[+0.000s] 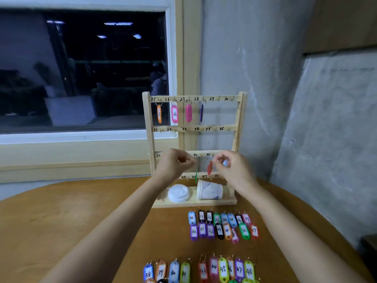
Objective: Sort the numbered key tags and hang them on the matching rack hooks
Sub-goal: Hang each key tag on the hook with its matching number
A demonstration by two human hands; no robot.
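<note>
Red key tag (209, 168) hangs vertical, pinched in the grip of the right hand (234, 170); left hand (173, 166) pinches a green tag (196, 175); vacant hook 29 (218, 98) sits above both.

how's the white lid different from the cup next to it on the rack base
The lid is a low, round, plain white disc; the cup is longer and lies on its side. The cup carries blue marks, the lid none. Both are white and rest on the rack's wooden base.
</note>
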